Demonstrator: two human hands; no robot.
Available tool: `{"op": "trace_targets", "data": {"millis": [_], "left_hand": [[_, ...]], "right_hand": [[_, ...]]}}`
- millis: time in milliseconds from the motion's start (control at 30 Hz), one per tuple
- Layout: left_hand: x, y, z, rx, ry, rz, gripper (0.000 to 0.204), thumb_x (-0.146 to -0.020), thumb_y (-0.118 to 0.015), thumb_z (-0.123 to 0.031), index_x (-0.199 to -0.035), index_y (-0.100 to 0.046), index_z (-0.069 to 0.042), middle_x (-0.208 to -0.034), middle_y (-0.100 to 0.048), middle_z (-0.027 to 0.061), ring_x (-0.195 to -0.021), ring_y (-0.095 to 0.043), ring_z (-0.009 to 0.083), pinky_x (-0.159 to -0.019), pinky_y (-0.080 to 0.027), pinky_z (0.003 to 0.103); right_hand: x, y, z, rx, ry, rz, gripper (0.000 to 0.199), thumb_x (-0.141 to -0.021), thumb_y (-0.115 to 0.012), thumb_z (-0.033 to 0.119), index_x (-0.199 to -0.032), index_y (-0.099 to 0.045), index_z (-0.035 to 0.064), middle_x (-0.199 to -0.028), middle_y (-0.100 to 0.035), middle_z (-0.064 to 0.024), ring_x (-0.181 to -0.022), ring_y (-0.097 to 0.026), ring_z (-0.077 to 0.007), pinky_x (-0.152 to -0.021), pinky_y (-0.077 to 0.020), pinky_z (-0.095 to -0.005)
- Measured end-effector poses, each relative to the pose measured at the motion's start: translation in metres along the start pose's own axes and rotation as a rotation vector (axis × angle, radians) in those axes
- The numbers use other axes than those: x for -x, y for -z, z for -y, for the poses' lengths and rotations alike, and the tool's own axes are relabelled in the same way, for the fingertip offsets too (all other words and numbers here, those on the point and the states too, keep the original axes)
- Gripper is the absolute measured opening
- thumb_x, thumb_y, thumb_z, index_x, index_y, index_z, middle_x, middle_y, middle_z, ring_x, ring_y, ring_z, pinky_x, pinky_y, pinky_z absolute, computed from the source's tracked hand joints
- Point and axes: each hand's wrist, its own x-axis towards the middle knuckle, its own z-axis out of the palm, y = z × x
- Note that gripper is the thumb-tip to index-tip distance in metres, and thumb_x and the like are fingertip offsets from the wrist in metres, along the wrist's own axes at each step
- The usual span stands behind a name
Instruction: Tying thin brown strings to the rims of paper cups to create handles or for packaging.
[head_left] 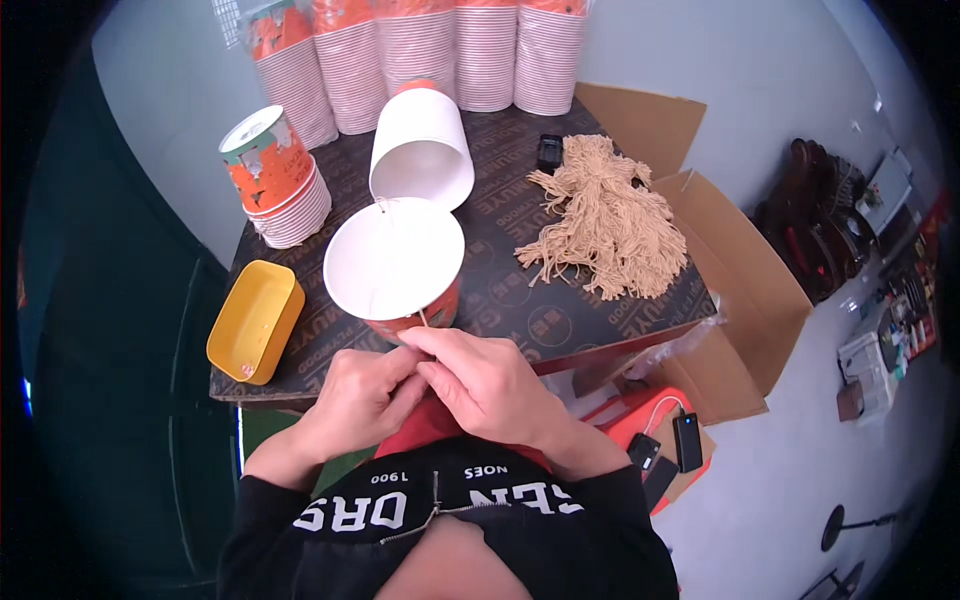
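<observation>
A round paper bucket (395, 258) with a white inside and an orange outer wall stands at the table's near edge, its mouth facing up at me. A thin beige cord (423, 317) hangs over its near rim and runs down to my fingers. My right hand (490, 385) is closed in a pinch on that cord. My left hand (365, 395) is closed too, its fingertips meeting the right ones just below the rim; what it pinches is hidden. Another white-lined bucket (423, 135) lies on its side behind, mouth toward me.
A bundle of beige cords (610, 225) lies at the right, beside a small black device (550, 152). Nested buckets (275, 180) and a yellow tray (257, 320) stand left. Wrapped bucket stacks (420, 50) line the back. An open cardboard box (740, 290) adjoins the table's right edge.
</observation>
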Motion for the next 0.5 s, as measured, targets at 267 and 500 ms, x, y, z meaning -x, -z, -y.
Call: {"op": "trace_targets", "data": {"millis": [267, 500], "left_hand": [[-0.011, 0.017, 0.003, -0.076, -0.038, -0.092, 0.007, -0.080, -0.073, -0.001, -0.081, -0.065, -0.002, -0.067, -0.064, 0.0125, -0.060, -0.065, 0.0277, -0.055, -0.051, 0.035], [-0.020, 0.042, 0.031, -0.551, -0.072, -0.131, 0.039, -0.073, -0.077, -0.003, -0.109, -0.063, -0.005, -0.106, -0.063, 0.0147, -0.113, -0.057, 0.0305, -0.112, -0.034, 0.053]], "right_hand": [[0.000, 0.009, -0.022, -0.007, -0.060, 0.037, 0.006, -0.083, -0.067, -0.001, -0.088, -0.064, 0.0008, -0.079, -0.061, -0.0145, -0.071, -0.065, -0.0313, -0.061, -0.0494, -0.0365], [-0.002, 0.031, -0.052, 0.045, -0.133, -0.258, 0.007, -0.082, -0.067, -0.006, -0.086, -0.065, 0.0009, -0.076, -0.057, -0.0058, -0.059, -0.051, -0.0119, -0.053, -0.0398, -0.0258]]}}
